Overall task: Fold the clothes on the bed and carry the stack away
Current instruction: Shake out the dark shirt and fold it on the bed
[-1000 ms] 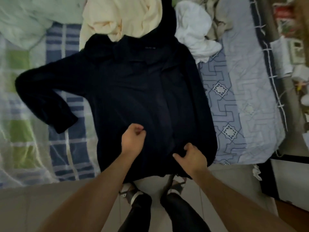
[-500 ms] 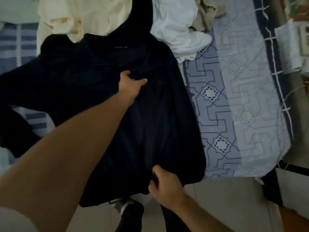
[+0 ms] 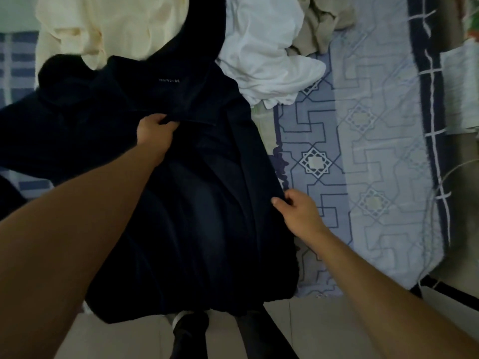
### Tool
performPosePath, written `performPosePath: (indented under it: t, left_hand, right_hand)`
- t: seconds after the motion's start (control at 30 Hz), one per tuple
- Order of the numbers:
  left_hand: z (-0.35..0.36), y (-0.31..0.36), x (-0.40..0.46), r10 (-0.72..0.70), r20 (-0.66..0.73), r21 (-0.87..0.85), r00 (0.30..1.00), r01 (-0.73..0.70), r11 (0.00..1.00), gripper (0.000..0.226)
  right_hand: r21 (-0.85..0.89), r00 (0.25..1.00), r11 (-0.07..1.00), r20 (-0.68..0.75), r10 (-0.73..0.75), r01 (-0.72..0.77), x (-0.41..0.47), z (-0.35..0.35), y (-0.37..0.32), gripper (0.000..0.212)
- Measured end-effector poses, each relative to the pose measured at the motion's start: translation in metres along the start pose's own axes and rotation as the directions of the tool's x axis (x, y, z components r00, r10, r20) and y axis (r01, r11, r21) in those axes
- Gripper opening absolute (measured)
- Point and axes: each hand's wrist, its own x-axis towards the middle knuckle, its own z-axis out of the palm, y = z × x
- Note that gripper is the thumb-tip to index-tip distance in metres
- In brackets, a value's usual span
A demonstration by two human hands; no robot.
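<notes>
A dark navy long-sleeved garment (image 3: 202,203) lies spread across the bed, its hem hanging over the near edge. My left hand (image 3: 154,130) pinches a fold of it near the collar, fingers closed on the cloth. My right hand (image 3: 298,211) grips the garment's right side edge, thumb on top. A cream garment (image 3: 108,27) lies crumpled behind the collar, a white one (image 3: 264,55) to its right, and a beige one (image 3: 318,24) further back.
The bed sheet (image 3: 375,164) with a blue geometric pattern stretches to the right. A striped blue cover (image 3: 15,55) shows at the far left. My legs and shoes (image 3: 191,330) stand on the tiled floor (image 3: 311,330) below the bed edge.
My left hand went from the hem up to the collar area and closed on a fold. My right hand left the hem and took the right side edge.
</notes>
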Motion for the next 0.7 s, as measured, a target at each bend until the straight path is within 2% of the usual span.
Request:
performPosePath:
  t: [0.07,0.17,0.23,0.3,0.4,0.47,0.57,0.63,0.7]
  left_hand:
    - [0.000,0.002,0.001,0.030,-0.024,0.049,0.999,-0.029,0.998,0.027]
    - [0.002,0.006,-0.003,0.069,-0.078,0.116,0.995,-0.060,0.991,0.026]
    - [0.005,0.008,-0.005,0.095,-0.115,0.128,0.989,-0.080,0.989,0.028]
    - [0.008,0.008,-0.006,0.132,-0.148,0.149,0.980,-0.110,0.983,0.030]
    - [0.015,0.008,-0.008,0.195,-0.148,0.207,0.970,-0.162,0.965,0.033]
    - [0.024,0.007,-0.010,0.223,-0.149,0.225,0.963,-0.187,0.956,0.034]
    - [0.032,0.006,-0.012,0.225,-0.180,0.248,0.958,-0.177,0.952,0.036]
    - [0.032,0.006,-0.012,0.216,-0.189,0.257,0.958,-0.164,0.952,0.036]
    - [0.028,0.005,-0.013,0.213,-0.185,0.270,0.959,-0.159,0.950,0.036]
  right_hand:
    - [0.120,0.997,0.992,-0.056,0.043,-0.036,0.008,-0.019,0.006,0.034]
    - [0.195,0.984,0.980,-0.160,0.082,-0.050,0.029,-0.059,0.008,0.034]
    - [0.152,0.980,0.988,-0.192,0.044,-0.015,0.052,-0.091,-0.004,0.034]
    - [0.023,0.965,0.999,-0.259,-0.031,0.038,0.085,-0.127,-0.020,0.029]
    - [-0.080,0.938,0.995,-0.336,-0.088,0.065,0.136,-0.176,-0.044,0.032]
    - [-0.205,0.961,0.979,-0.267,-0.074,0.018,0.158,-0.190,-0.048,0.029]
    - [-0.519,0.998,0.855,-0.049,-0.026,-0.004,0.167,-0.181,-0.044,0.021]
    - [-0.597,0.997,0.801,-0.036,-0.069,0.034,0.162,-0.172,-0.051,0.015]
    - [-0.584,0.978,0.802,-0.065,-0.197,0.123,0.155,-0.159,-0.068,0.023]
